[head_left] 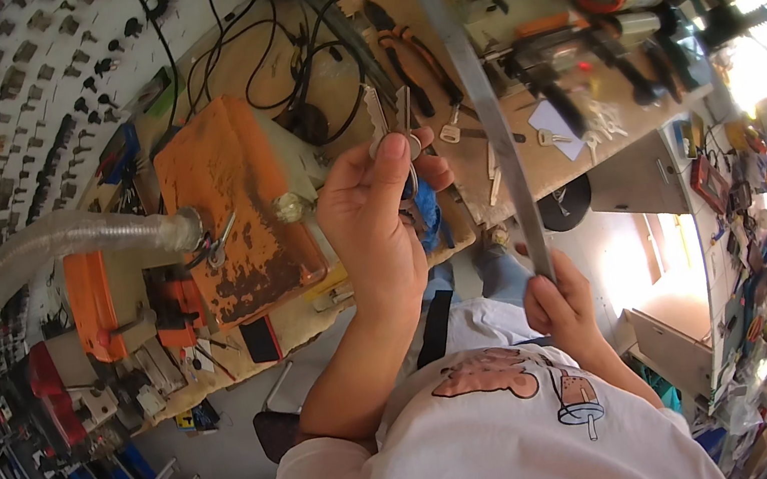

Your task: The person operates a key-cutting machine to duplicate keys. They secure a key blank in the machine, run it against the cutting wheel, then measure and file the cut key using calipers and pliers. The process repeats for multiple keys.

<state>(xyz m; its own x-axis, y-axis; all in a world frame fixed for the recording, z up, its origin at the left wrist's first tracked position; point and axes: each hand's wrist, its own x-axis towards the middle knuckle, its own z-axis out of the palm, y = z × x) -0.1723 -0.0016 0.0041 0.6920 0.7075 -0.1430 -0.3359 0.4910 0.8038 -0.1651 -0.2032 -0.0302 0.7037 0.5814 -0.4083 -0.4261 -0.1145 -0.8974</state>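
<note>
My left hand point(376, 195) is raised above the bench with thumb and fingers closed on some silver keys point(376, 111), their blades pointing up; a blue object point(434, 221) shows behind it. My right hand point(557, 297), lower right, is closed around the end of a long flat metal bar point(482, 101) that runs up to the top edge of the view. Orange-handled pliers point(415, 62) lie on the bench behind the keys. Loose keys point(450, 132) and a small white paper point(553, 128) lie nearby.
The cluttered bench point(497, 190) has a worn orange machine point(237, 213), a corrugated hose point(68, 234), black cables point(273, 65) and tools. Rows of key blanks point(28, 116) cover the left wall. A cabinet point(627, 178) and crowded shelves stand right; a round black object point(565, 204) sits below the bench.
</note>
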